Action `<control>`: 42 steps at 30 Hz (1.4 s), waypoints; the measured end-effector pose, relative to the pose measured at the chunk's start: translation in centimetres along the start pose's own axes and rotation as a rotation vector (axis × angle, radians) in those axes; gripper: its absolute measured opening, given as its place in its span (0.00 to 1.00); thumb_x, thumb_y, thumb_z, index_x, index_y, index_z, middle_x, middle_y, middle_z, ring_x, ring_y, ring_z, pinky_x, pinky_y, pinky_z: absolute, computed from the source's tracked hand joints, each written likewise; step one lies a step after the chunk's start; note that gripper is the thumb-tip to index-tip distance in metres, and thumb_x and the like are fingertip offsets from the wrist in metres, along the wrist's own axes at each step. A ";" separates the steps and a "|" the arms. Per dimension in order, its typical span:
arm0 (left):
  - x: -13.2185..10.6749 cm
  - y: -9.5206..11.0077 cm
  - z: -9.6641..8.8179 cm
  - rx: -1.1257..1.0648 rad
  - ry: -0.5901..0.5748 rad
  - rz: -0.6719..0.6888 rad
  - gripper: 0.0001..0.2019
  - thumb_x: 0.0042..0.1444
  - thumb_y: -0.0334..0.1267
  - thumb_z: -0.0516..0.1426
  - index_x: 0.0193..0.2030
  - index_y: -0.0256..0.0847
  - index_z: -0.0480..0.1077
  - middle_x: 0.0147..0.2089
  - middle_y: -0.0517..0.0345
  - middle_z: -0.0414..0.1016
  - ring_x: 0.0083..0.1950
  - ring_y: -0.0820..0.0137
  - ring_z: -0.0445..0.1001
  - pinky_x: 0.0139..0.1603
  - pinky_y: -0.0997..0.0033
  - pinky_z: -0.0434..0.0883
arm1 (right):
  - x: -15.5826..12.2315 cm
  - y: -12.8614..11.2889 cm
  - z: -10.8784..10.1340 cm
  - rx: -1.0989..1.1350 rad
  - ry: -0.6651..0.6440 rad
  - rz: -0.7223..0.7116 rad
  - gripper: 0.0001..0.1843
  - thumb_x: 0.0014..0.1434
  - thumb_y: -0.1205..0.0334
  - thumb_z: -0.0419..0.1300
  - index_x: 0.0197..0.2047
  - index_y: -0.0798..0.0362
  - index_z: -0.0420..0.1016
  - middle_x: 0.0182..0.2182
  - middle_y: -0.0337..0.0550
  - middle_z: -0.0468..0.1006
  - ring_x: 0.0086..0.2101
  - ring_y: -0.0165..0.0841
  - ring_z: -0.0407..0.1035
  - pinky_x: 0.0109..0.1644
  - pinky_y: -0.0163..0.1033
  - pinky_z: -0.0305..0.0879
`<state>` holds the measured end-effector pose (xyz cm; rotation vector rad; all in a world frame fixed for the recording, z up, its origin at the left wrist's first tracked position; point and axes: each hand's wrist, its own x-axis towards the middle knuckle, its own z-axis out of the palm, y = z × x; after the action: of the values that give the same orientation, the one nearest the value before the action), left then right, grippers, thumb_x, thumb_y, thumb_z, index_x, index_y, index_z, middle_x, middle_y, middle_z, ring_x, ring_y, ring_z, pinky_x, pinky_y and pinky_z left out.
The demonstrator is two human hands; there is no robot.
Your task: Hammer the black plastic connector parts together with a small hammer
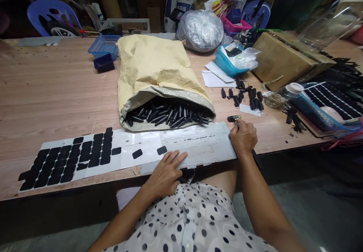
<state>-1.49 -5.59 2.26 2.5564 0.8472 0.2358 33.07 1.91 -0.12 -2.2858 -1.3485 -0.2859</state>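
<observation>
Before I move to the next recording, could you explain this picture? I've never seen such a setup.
No machine: someone works bare-handed, filmed by one camera worn on their head, looking forward and down. On the wood-grain table, a yellowish sack lies mouth open, showing black tubular parts. In front are a white sheet with black rounded pads, mostly in rows, and a gray board. The left hand rests over the board's near edge, fingers extended. The right hand is at a small black cylinder by the board's right end; whether it grips it is unclear.
</observation>
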 end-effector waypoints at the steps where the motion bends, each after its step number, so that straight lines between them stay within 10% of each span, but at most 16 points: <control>1: 0.0 0.1 0.1 -0.001 0.001 -0.002 0.03 0.52 0.32 0.67 0.35 0.43 0.81 0.79 0.55 0.55 0.76 0.43 0.55 0.75 0.38 0.59 | 0.0 0.0 0.0 -0.005 0.009 -0.002 0.19 0.61 0.64 0.54 0.53 0.55 0.79 0.40 0.56 0.72 0.40 0.45 0.63 0.39 0.45 0.56; 9: 2.2 -0.9 -2.8 -0.303 0.121 -0.142 0.02 0.58 0.37 0.65 0.37 0.46 0.81 0.53 0.53 0.82 0.57 0.56 0.75 0.59 0.51 0.74 | 0.0 -0.1 0.2 -0.025 0.027 -0.016 0.20 0.61 0.65 0.54 0.53 0.57 0.79 0.40 0.57 0.73 0.41 0.47 0.64 0.39 0.46 0.57; 16: 11.3 -5.3 -5.8 -0.144 0.469 -0.379 0.10 0.62 0.42 0.62 0.49 0.45 0.78 0.44 0.53 0.77 0.48 0.60 0.75 0.52 0.59 0.74 | 0.1 -0.5 0.3 -0.042 0.045 -0.032 0.19 0.61 0.66 0.53 0.51 0.57 0.80 0.38 0.56 0.74 0.39 0.45 0.65 0.38 0.44 0.55; 24: 17.0 -6.2 -5.6 0.038 0.450 -0.633 0.06 0.59 0.40 0.63 0.39 0.42 0.76 0.46 0.46 0.72 0.55 0.50 0.70 0.50 0.55 0.72 | 0.0 -0.6 0.7 -0.025 0.067 -0.040 0.18 0.61 0.66 0.55 0.51 0.57 0.80 0.37 0.54 0.73 0.37 0.42 0.63 0.37 0.43 0.55; 34: 13.0 -5.3 -6.6 0.057 0.516 -0.606 0.03 0.59 0.38 0.62 0.36 0.43 0.76 0.44 0.51 0.75 0.50 0.56 0.72 0.51 0.56 0.69 | 0.0 -0.4 0.9 -0.059 0.072 -0.043 0.17 0.61 0.67 0.55 0.50 0.56 0.80 0.37 0.52 0.72 0.38 0.41 0.62 0.37 0.42 0.53; 42: 5.5 -3.6 -1.2 -0.050 0.393 -0.360 0.04 0.57 0.35 0.62 0.40 0.44 0.76 0.37 0.56 0.76 0.41 0.62 0.73 0.45 0.62 0.70 | 0.0 0.0 0.9 -0.060 0.067 -0.043 0.17 0.62 0.65 0.56 0.51 0.56 0.80 0.37 0.51 0.71 0.38 0.41 0.61 0.37 0.41 0.51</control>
<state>0.69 0.72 1.79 2.2896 1.4044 0.6474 32.99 2.37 -0.94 -2.2769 -1.3743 -0.4188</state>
